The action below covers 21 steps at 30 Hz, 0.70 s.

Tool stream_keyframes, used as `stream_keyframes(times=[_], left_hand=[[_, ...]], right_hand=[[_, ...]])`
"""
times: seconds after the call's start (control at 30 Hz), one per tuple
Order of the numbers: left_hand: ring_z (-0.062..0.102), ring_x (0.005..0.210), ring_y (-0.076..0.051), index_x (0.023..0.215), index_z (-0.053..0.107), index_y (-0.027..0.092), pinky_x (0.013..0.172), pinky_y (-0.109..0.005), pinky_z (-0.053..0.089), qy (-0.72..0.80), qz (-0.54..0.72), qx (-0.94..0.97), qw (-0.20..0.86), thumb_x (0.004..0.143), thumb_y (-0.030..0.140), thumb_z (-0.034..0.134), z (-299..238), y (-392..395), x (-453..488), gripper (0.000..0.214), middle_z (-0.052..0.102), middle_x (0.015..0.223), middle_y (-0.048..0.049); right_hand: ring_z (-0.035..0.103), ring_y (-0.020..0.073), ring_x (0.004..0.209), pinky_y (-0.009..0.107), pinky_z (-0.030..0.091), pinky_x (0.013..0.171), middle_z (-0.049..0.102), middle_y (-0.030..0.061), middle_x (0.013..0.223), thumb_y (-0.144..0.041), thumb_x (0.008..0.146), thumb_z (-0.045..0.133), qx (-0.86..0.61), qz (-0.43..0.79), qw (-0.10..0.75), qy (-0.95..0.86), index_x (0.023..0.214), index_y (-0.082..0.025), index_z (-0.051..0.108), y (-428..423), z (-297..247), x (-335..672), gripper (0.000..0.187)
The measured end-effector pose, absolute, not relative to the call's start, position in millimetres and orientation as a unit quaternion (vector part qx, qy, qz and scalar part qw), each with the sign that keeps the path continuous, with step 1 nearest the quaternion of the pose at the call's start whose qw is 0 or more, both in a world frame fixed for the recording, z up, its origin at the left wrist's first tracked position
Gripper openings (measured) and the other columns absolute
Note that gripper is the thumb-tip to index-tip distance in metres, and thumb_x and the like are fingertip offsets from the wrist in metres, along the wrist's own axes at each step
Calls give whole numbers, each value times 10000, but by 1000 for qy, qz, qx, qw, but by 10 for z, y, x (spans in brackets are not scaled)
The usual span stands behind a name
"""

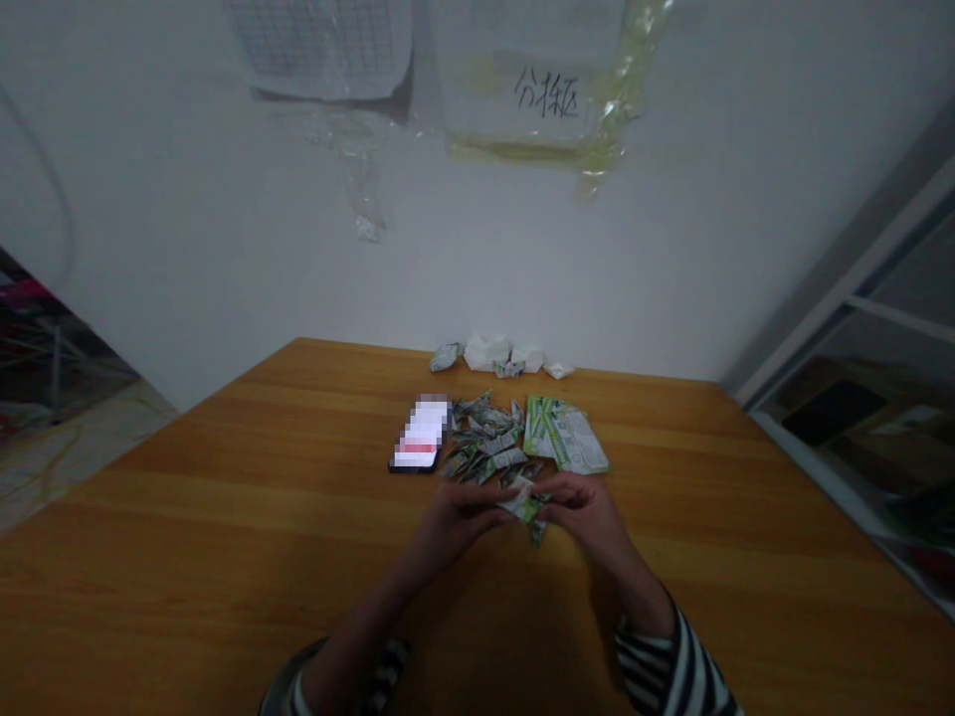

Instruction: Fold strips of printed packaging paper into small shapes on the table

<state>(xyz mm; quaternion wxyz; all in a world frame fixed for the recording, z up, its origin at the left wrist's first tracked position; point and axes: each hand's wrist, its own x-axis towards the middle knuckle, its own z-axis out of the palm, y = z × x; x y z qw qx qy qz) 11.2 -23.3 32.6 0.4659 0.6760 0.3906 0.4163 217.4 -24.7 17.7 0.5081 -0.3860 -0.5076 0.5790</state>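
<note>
My left hand (457, 512) and my right hand (582, 507) meet over the wooden table (224, 537). Both pinch one small green-and-white folded paper piece (523, 503) between their fingertips. A second small folded bit (537, 534) lies just below it on the table. Right behind my hands is a pile of several similar folded paper pieces (484, 443). A flat green-and-white paper sheet (563, 436) lies to the right of the pile.
A phone (422, 434) with a lit screen lies left of the pile. Crumpled white paper and scraps (496, 354) sit at the table's far edge by the wall. A metal shelf frame (858, 298) stands on the right. Taped plastic and a handwritten sign (548, 94) hang on the wall.
</note>
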Motion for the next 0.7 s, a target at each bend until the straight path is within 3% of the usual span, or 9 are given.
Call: stream_keyframes(times=[0.13,0.27,0.57,0.7], left_hand=[[720,753,-228,956,774,211,748,-346,562,382,402,644,528,701,244,766,324,-234,90,257,790,904,-61],[722,766,-235,962,772,190,767,-369,565,391,397,622,551,721,286,758,327,-249,112,260,785,926,-70],[693,658,-195,768,794,146,644,-290,570,449,458,571,512,747,393,722,258,-270,226,259,769,711,-44],[696,666,-181,896,754,145,655,-287,582,445,503,531,517,757,384,723,202,-270,275,278,752,718,-35]], right_hand=[[724,180,661,266,556,623,779,35,759,-244,623,847,-374,597,467,-535,821,-185,742,-278,204,2233,232],[705,169,621,261,544,583,765,31,717,-300,674,820,-374,587,460,-551,847,-178,736,-286,203,2250,228],[635,157,481,248,509,472,700,18,555,-416,724,762,-426,497,534,-536,627,-178,700,-261,144,2086,264],[617,145,484,236,496,473,680,2,549,-402,754,734,-445,448,570,-525,648,-185,699,-288,132,1984,244]])
